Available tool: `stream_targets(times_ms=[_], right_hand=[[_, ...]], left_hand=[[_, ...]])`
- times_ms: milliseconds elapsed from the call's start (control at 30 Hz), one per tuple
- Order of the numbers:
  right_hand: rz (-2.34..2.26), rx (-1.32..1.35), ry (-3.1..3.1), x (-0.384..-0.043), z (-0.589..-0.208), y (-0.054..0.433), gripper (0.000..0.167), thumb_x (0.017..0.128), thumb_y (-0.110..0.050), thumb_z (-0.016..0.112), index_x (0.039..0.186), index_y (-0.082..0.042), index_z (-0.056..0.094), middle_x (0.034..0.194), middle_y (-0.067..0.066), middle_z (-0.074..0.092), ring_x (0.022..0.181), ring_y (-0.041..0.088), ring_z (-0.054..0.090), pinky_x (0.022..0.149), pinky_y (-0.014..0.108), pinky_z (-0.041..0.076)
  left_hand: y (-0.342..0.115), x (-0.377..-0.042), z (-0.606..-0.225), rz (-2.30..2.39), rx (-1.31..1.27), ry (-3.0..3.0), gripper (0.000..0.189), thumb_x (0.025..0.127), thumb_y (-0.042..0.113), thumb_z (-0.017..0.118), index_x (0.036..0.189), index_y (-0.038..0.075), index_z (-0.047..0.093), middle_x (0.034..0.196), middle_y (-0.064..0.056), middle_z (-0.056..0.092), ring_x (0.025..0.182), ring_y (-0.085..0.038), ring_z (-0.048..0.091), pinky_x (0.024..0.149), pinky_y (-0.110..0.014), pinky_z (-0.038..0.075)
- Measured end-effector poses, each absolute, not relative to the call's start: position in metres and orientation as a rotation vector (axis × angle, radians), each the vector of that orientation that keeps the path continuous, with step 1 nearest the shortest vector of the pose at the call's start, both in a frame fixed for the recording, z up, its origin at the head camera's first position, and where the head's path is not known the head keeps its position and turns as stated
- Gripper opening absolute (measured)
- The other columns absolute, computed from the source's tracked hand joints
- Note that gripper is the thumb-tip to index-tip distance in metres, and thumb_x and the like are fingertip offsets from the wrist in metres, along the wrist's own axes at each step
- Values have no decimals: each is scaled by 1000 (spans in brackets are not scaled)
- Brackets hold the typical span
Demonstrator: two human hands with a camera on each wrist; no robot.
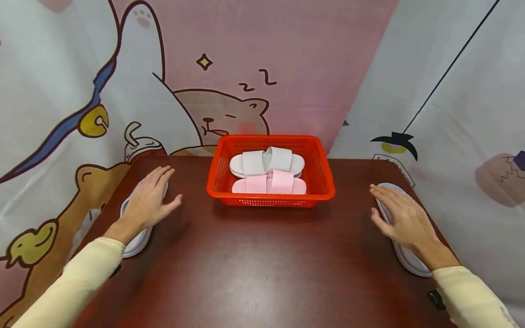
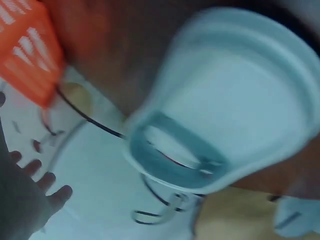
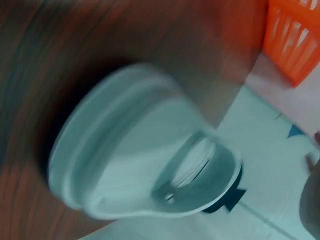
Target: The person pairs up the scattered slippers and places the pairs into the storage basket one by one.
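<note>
My left hand is above a long, pale, round-ended plastic thing at the table's left side, its fingers extended and thumb apart. In the left wrist view that pale thing has a raised rim and a slot at its narrower end. On the right side, my right hand lies over a similar pale thing, fingers straight. The right wrist view shows this rimmed thing, also slotted. Each hand hides part of the piece below it; contact cannot be told. Neither hand grips anything.
At the table's back middle stands a red plastic basket. It holds white slippers behind pink slippers. A printed cloth hangs around the table. A small black object shows beside the right forearm.
</note>
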State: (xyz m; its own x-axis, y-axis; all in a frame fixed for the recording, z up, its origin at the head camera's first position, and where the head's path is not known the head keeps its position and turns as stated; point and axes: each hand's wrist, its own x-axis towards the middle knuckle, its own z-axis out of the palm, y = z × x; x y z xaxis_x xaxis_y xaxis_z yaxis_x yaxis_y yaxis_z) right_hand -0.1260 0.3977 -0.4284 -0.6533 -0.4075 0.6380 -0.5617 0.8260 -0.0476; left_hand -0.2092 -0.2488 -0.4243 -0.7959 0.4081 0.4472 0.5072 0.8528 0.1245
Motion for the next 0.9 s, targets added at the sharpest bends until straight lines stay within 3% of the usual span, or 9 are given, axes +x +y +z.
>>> stream_targets(times_ms=[133, 233, 500, 900], right_hand=[[204, 404, -2752, -126, -439, 425, 80, 87, -44, 68, 153, -7, 42, 159, 19, 34, 139, 49, 33, 101, 73, 28], [183, 218, -2929, -127, -444, 440, 88, 89, -51, 69, 157, -10, 32, 162, 25, 22, 138, 57, 23, 94, 81, 23], [311, -29, -3201, -135, -441, 459, 78, 98, -50, 56, 147, 6, 34, 145, 47, 23, 124, 70, 31, 93, 82, 28], [266, -66, -3234, -138, -442, 460, 81, 97, -56, 57, 148, 3, 36, 141, 46, 29, 117, 70, 38, 89, 80, 34]], left_hand=[[-275, -213, -442, -279, -511, -2809, 92, 87, 46, 71, 153, -5, 32, 155, -34, 26, 141, -55, 22, 106, -74, 23], [-290, -215, -452, -290, -389, -2943, 97, 88, 49, 72, 156, -4, 27, 156, -38, 18, 140, -62, 16, 103, -79, 18], [-307, -215, -460, -382, -264, -3133, 77, 97, 44, 62, 155, 3, 32, 156, -38, 15, 135, -64, 21, 94, -81, 30], [-311, -221, -460, -300, -245, -3202, 74, 98, 50, 57, 154, 7, 33, 153, -37, 22, 125, -65, 33, 83, -78, 40]])
